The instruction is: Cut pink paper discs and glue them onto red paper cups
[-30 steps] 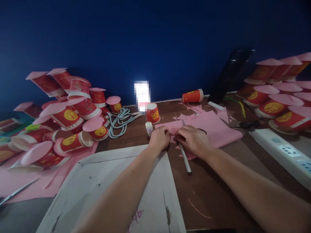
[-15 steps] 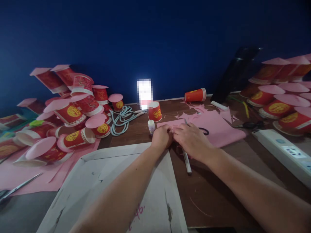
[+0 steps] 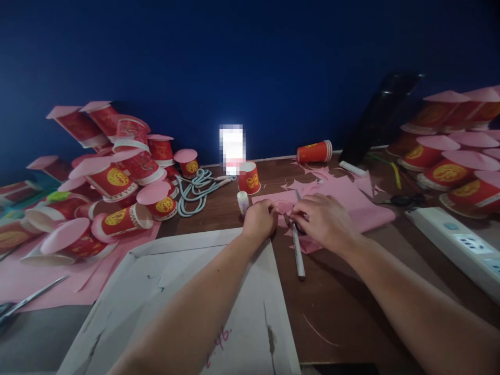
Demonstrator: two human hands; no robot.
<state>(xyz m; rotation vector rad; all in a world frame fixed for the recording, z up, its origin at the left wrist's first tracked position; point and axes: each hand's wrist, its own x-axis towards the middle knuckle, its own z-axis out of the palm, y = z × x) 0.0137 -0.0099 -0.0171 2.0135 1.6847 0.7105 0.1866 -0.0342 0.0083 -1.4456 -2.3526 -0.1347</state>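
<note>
My left hand [image 3: 260,220] and my right hand [image 3: 322,219] meet at the middle of the brown table [image 3: 351,291]. Both pinch a small pink paper piece [image 3: 283,207] between them, fingers curled. A grey pen [image 3: 297,249] lies under my right hand, pointing toward me. Beneath the hands lies a pink paper sheet [image 3: 351,205] with cut scraps. A small white glue bottle [image 3: 242,202] stands just left of my left hand, and an upright red paper cup [image 3: 249,178] stands behind it.
A heap of red cups with pink paper lids [image 3: 113,182] fills the left, more [image 3: 449,156] stand at the right. A white board [image 3: 183,307] lies near me, a white power strip [image 3: 457,242] at right, a coiled cord [image 3: 195,188], scissors [image 3: 23,302] at far left.
My hands have drawn slightly apart, so the pink paper piece shows between them. The right hand has shifted a little to the right; the view moved slightly.
</note>
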